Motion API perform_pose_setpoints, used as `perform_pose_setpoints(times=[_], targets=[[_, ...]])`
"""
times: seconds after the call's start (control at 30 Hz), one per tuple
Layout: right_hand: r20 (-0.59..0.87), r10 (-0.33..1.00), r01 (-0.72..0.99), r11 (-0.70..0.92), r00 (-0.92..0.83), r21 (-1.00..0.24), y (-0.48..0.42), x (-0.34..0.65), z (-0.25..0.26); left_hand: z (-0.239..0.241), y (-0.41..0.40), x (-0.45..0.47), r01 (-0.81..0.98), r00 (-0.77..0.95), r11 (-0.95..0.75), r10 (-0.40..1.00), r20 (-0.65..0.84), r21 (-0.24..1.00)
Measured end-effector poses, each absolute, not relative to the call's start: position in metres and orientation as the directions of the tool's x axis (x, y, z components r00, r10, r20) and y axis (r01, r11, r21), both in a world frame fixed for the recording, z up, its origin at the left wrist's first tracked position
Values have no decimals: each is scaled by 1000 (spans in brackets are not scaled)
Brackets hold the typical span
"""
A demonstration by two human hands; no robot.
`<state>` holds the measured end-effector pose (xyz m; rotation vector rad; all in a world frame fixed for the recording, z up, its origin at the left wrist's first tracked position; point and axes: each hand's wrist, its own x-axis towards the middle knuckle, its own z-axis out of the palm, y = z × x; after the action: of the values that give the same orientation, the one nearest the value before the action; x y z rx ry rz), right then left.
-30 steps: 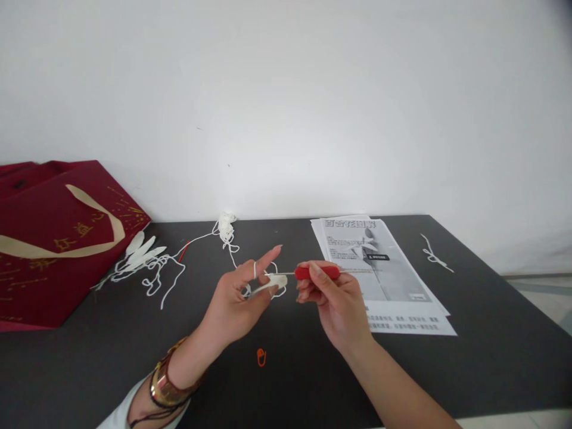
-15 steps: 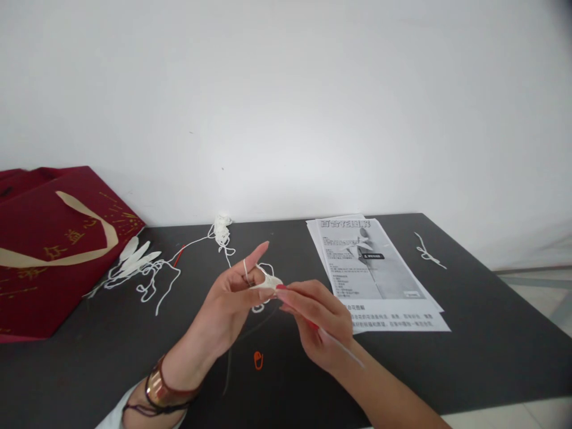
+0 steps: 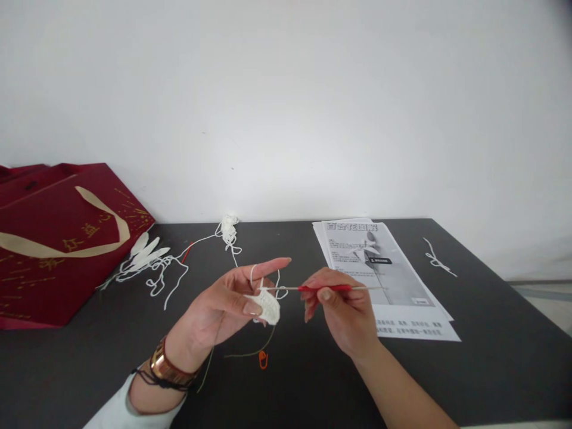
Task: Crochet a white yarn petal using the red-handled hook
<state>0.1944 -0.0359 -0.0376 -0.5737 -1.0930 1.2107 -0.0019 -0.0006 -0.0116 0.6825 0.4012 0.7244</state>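
Before part-hidden printed sheets (image 3: 404,283), right fingers (image 3: 334,302) grip red hook (image 3: 343,288); left fingers (image 3: 239,302) pinch white crochet (image 3: 270,308); orange clip (image 3: 263,359) near.

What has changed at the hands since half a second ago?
The right hand has drawn the slim red-handled metal crochet hook rightward, away from the left hand, baring its shaft. The flat white crocheted piece now shows its broad face. Neither grip has let go. The small orange loop-shaped clip and dark red bag with cream handle stayed put.
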Motion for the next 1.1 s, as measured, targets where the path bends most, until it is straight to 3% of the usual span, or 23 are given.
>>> perform_pose_setpoints(times=[0.77,1.1], targets=[[390,902,-455,273,-186,-848,-33,213,-27,-13,-1,-5,-348,819,658,560,-126,668],[423,895,-422,331,-142,-844,-34,213,-29,-21,-3,-7,-344,773,600,618,-146,722]])
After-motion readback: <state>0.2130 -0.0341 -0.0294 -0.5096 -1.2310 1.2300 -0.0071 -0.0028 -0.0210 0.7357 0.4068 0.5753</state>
